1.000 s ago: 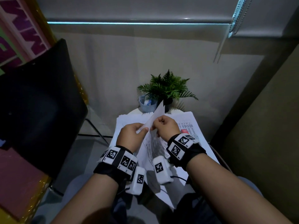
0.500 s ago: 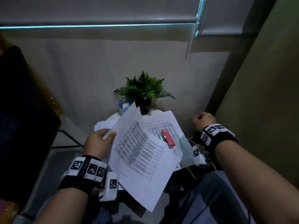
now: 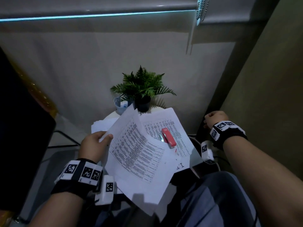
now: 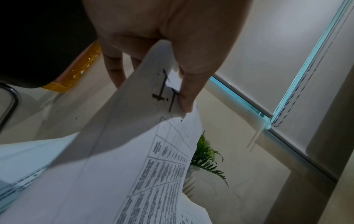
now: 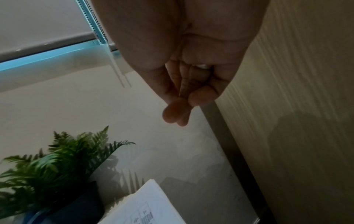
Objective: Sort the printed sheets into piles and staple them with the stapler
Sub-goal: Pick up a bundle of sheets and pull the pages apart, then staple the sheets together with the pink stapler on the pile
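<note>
Head view: left hand (image 3: 94,145) grip pinches white printed sheets (image 3: 139,154) at their corner; red metal stapler (image 3: 168,138) lies just right on counter sheets. Right hand (image 3: 214,118) curled closed, empty, further right.

Small white round desk (image 3: 113,115), mostly covered. Printed sheets (image 3: 177,128) spread across top, more white sheets (image 3: 101,124) at left edge. Red stapler (image 3: 168,139) lying on sheets, pen (image 3: 161,137) touching its left side. Potted fern (image 3: 142,89) and blue cup (image 3: 119,104) at far edge.
</note>
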Demonstrator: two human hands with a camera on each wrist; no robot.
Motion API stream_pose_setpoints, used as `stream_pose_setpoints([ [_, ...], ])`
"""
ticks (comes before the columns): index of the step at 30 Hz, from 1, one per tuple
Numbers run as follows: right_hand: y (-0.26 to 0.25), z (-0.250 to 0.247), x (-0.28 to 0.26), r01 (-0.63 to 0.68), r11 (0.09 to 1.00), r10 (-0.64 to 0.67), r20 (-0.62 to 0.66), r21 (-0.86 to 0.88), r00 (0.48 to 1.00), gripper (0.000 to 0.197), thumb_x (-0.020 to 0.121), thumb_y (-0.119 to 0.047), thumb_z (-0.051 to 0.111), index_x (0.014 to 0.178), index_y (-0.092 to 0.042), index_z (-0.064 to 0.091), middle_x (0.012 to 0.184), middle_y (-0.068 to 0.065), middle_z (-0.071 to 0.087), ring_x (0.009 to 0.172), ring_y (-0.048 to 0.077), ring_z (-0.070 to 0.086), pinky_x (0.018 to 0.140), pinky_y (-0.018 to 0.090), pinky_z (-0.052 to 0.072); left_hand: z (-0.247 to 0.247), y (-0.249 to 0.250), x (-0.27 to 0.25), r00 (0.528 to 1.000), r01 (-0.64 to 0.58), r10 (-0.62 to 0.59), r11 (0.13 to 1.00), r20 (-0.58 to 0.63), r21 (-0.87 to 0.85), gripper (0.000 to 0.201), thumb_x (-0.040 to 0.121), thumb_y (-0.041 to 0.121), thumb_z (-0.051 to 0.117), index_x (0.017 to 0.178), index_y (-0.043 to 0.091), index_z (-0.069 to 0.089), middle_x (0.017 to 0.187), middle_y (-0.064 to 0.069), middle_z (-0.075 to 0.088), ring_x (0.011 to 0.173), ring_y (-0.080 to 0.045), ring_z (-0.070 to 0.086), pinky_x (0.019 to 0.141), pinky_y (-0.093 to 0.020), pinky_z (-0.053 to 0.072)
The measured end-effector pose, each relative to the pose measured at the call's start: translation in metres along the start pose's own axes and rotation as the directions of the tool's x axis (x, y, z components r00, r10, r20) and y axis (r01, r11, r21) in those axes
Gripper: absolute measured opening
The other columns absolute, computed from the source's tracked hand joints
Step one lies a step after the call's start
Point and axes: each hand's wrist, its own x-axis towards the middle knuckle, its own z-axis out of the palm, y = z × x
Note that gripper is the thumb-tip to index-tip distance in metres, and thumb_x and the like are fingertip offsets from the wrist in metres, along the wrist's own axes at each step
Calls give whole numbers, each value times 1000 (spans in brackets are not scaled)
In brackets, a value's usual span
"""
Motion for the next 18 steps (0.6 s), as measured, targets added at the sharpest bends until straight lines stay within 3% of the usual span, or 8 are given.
stream_pose_setpoints([
  [3,-22,4,-30,53,998,-52,24,-33,998,21,82,-16,54,83,-4,72,87,17,72,80,35,68,78,44,57,1,-3,3,1000,10,-10,1000,12,-7,20,87,22,63,95,6,71,76,-9,64,77,-24,60,70,-28,39],
  [6,-40,14,-59,83,991,-75,83,-101,994,20,85,-17,55,86,-6,72,87,13,71,83,31,67,78,31,55,1,-7,8,1000,13,-12,1000,23,-22,19,87,20,62,95,5,71,78,-8,63,79,-24,60,70,-27,39],
  [10,-54,50,-87,190,967,-105,410,-172,906,16,82,-32,67,84,-17,62,84,5,64,76,22,60,70,27,48,4,-17,23,996,55,-53,998,66,-26,17,90,15,58,99,4,67,86,-9,63,80,-21,55,71,-25,36],
  [12,-57,74,-95,269,915,-85,506,-302,858,23,83,-37,64,96,-19,60,97,5,62,89,22,61,75,25,46,9,-28,33,987,76,-83,995,137,57,19,90,9,52,104,4,64,94,-13,64,83,-24,55,71,-25,36],
  [14,-57,102,-98,361,818,-49,571,-447,819,43,87,-39,58,121,-15,53,125,10,52,115,27,53,92,30,44,16,-44,45,968,115,-146,981,206,154,28,88,4,46,113,8,59,102,-16,64,84,-26,55,72,-26,37],
  [16,-55,122,-100,393,731,-36,543,-558,839,62,89,-40,53,141,-10,35,145,14,33,129,34,40,104,40,39,24,-57,52,944,154,-210,963,254,221,39,87,2,42,123,15,49,100,-15,63,81,-26,54,70,-27,41],
  [18,-56,128,-101,397,639,-38,488,-659,872,61,92,-33,52,144,-11,29,148,15,26,133,37,32,107,46,36,29,-66,57,934,147,-221,953,281,264,52,87,1,40,133,23,39,93,-12,60,76,-25,54,67,-28,42],
])
